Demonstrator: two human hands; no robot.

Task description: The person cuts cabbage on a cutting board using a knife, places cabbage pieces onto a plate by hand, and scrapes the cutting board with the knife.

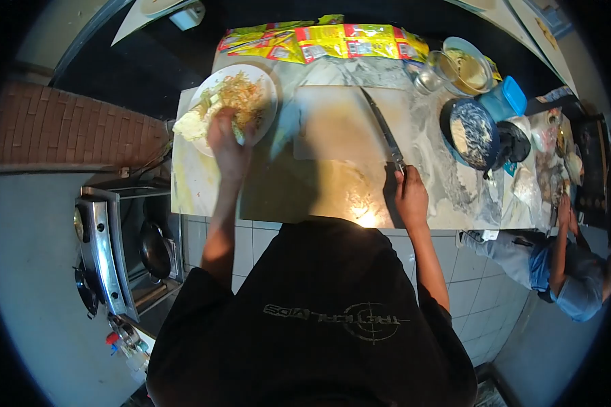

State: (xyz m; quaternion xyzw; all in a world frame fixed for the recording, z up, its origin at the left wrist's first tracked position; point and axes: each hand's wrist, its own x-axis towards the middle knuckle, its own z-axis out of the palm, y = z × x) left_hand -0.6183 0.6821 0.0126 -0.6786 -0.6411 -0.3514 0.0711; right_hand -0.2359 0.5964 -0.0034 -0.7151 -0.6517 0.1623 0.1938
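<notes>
A white plate (pixel 268 112) at the table's left end holds shredded vegetables (pixel 241 91), with a pale cabbage piece (pixel 191 127) at its left edge. My left hand (pixel 229 136) reaches over the plate, its fingers down at the shreds; what they grip, if anything, is hidden. At the right, my right hand (pixel 411 193) is closed round the handle of a long knife (pixel 383 129). The blade points away from me and lies along the right side of a whitish cutting board (pixel 332 125).
Yellow and red packets (pixel 349 44) line the back edge. Toward the right stand a glass (pixel 428 80), a bowl (pixel 478 74), a dark pan (pixel 470 132) and a blue container (pixel 506 100). Another person (pixel 570 268) works at the far right. A stove (pixel 102 251) is at the left.
</notes>
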